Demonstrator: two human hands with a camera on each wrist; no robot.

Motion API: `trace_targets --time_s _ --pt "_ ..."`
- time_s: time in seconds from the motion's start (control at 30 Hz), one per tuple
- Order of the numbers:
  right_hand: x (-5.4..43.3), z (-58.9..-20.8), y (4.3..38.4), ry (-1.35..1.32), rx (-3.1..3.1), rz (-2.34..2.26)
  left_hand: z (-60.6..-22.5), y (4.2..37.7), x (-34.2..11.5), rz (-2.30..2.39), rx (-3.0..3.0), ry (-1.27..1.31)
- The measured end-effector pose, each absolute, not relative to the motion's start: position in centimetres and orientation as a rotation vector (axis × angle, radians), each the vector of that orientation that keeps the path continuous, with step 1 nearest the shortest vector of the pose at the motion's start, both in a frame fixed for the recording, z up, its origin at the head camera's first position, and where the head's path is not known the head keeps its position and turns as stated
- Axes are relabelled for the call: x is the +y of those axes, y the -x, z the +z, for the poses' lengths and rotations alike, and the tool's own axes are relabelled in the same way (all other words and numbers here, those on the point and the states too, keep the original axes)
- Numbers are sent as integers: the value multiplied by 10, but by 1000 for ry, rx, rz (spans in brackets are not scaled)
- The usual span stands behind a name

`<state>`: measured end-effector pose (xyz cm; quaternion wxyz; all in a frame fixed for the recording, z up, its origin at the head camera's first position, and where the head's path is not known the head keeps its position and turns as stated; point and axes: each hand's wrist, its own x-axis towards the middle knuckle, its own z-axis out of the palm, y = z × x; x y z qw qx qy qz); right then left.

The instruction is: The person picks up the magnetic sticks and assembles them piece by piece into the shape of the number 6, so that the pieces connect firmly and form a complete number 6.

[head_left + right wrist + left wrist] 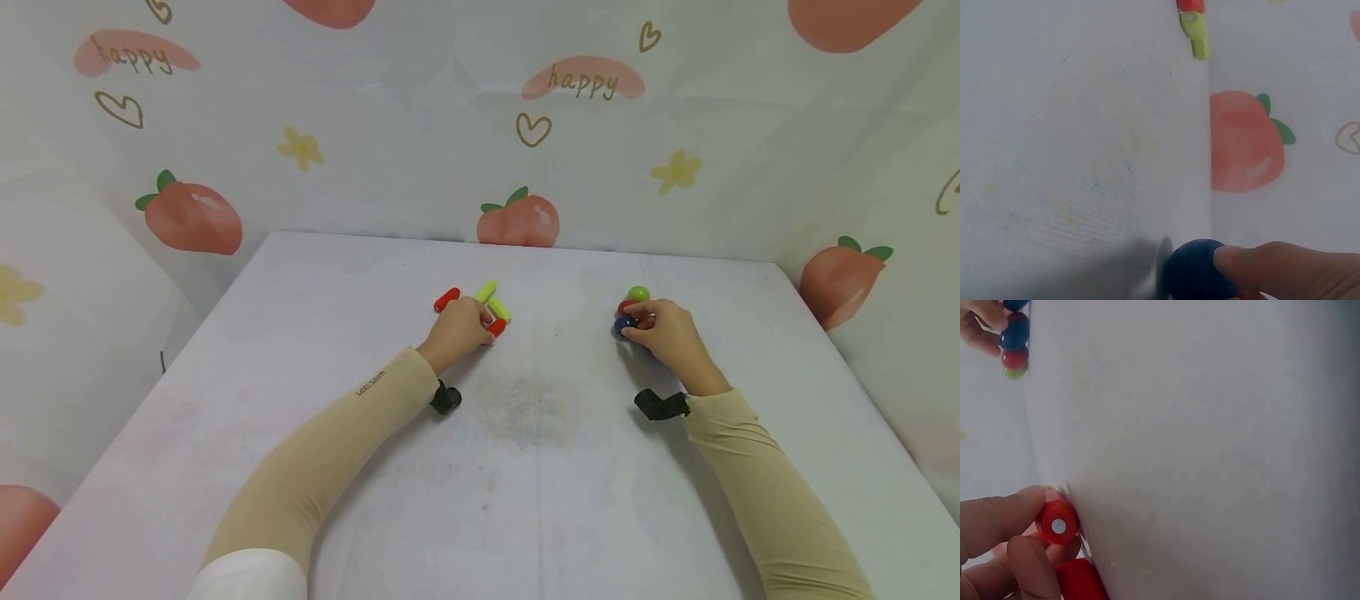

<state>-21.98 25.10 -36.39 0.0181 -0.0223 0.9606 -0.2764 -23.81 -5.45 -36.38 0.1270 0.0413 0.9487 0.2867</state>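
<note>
My left hand [459, 332] pinches a red rounded cylinder [496, 327] between thumb and fingers; in the left wrist view its round end shows a white dot. Another red cylinder [447, 300] and two yellow-green cylinders [500, 311] lie close around that hand. Over on the right, my right hand [675, 337] pinches a dark blue ball [623, 326], the thumb [1272, 265] pressed to its side. A red ball [626, 307] and a green ball [639, 293] sit just beyond it. Fingers partly hide more balls there.
Both groups stand on a white-covered table [525, 483], toward its far edge. A white cloth [420, 125] printed with peaches hangs behind. Each wrist carries a small black camera [660, 405]. A greyish stain [528, 408] marks the cover between the arms.
</note>
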Motion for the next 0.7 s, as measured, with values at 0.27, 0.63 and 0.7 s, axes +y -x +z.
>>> trace_targets --time_s 0.27,0.63,0.7 --pt "252 -364 220 50 2967 -891 -360 236 -54 839 2748 -109" --pt "250 -364 221 62 2990 -877 -362 236 -56 890 2740 -101" --pt "251 -364 220 63 2988 -875 -361 236 -57 914 2735 -111"
